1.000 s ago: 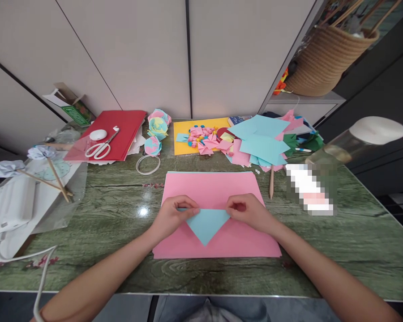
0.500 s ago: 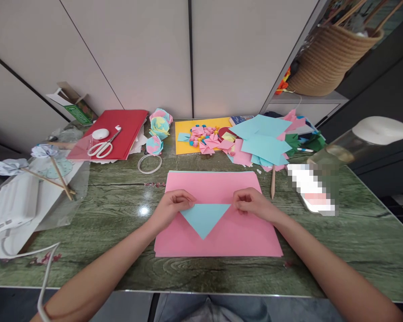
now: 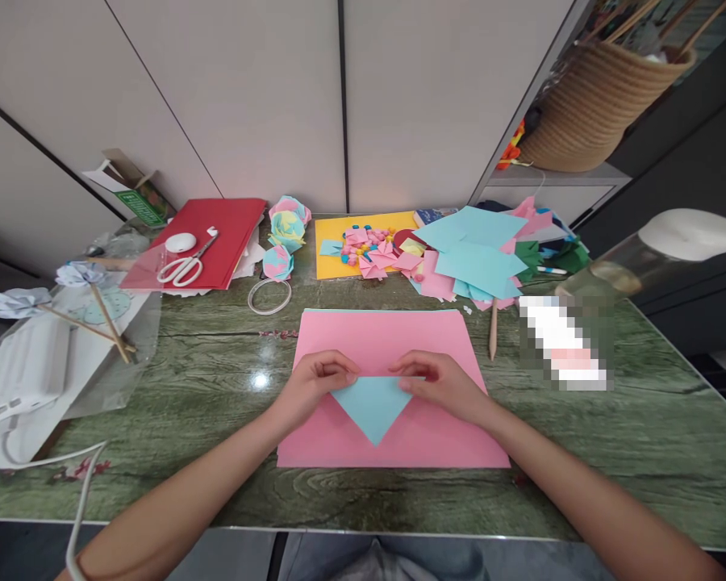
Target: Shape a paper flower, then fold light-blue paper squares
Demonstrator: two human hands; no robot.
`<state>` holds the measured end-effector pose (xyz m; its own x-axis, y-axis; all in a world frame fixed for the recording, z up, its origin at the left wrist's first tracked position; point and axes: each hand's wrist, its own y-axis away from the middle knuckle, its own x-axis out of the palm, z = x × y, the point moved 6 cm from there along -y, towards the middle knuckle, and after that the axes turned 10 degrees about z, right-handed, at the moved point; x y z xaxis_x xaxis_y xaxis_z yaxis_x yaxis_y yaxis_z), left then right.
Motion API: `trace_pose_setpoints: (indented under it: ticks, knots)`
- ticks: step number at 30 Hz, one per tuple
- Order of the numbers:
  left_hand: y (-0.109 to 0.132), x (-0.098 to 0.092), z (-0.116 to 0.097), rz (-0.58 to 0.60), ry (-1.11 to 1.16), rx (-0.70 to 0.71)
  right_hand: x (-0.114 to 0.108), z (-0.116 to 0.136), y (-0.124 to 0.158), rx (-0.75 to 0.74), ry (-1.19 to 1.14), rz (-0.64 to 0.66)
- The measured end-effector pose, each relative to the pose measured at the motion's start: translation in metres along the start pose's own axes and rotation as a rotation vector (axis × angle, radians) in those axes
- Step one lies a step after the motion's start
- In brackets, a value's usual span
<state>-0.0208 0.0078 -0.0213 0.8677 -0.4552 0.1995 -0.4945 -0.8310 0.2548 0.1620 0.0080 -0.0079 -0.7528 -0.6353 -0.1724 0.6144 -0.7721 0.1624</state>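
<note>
A light blue paper triangle [image 3: 373,408], its long edge at the top and its point toward me, is between my hands over a stack of pink sheets [image 3: 339,448]. My left hand [image 3: 325,379] pinches its upper left corner with thumb and fingers. On the other side my right hand [image 3: 436,381] grips the upper edge near the right corner, thumb in front and fingers behind. The fingertips cover parts of both upper corners.
White scissors [image 3: 187,265] lie on a red folder [image 3: 218,234] at the back left. Paper flowers [image 3: 287,230], a tape ring [image 3: 269,297], a yellow sheet [image 3: 330,265] with small pieces, blue papers [image 3: 481,270], a wooden stick [image 3: 493,331] and a pixelated object [image 3: 565,343] surround the stack.
My right hand has moved left and now grips the triangle's upper edge. The triangle and my left hand have shifted slightly right and toward me.
</note>
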Motion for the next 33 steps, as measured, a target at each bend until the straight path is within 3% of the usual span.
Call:
trace_pose_setpoints:
  ticks: [5, 14, 16, 21, 23, 28, 33]
  knots:
    - [0.0, 0.007, -0.002, 0.075, -0.091, 0.021, -0.004, -0.01, -0.002, 0.089, -0.132, 0.019]
    - [-0.003, -0.01, -0.014, 0.13, -0.044, -0.023, -0.018, -0.014, -0.002, 0.104, -0.265, 0.016]
    - [-0.004, -0.019, -0.016, 0.103, -0.007, -0.018, -0.021, -0.015, -0.001, 0.094, -0.319, -0.001]
    - [-0.007, -0.049, -0.023, -0.11, 0.089, 0.094, -0.031, -0.021, 0.0, 0.064, -0.471, -0.087]
    - [-0.008, -0.044, -0.023, -0.074, 0.126, 0.107, -0.031, -0.022, 0.0, 0.072, -0.487, -0.097]
    - [-0.004, -0.003, -0.023, 0.214, 0.099, 0.112, -0.028, -0.022, -0.001, 0.079, -0.448, -0.087]
    - [0.0, 0.008, -0.025, 0.174, -0.137, 0.13, -0.024, -0.018, -0.001, 0.083, -0.301, -0.081]
